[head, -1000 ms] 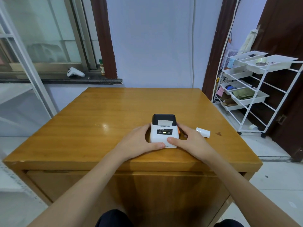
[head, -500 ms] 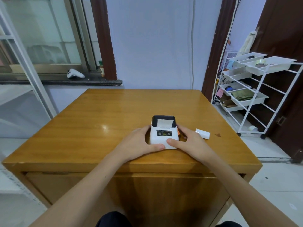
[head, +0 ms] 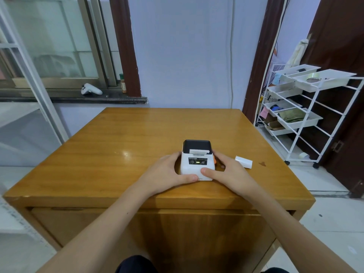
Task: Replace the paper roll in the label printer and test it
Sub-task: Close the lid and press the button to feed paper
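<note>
The label printer (head: 197,160) stands upright on the wooden counter (head: 122,154), near its front edge and a little right of the middle. The body is white, the top part is black, and a small green light shines on its front panel. A white strip of paper (head: 198,151) shows at the slot under the black top.

The left hand (head: 167,174) wraps the left side of the printer; its grip is closed on the body, with the thumb along the lower front edge. The right hand (head: 228,173) holds the right side in the same way, thumb on the front corner.

A small white piece of label paper (head: 243,162) lies flat on the counter just beside the right hand.
</note>
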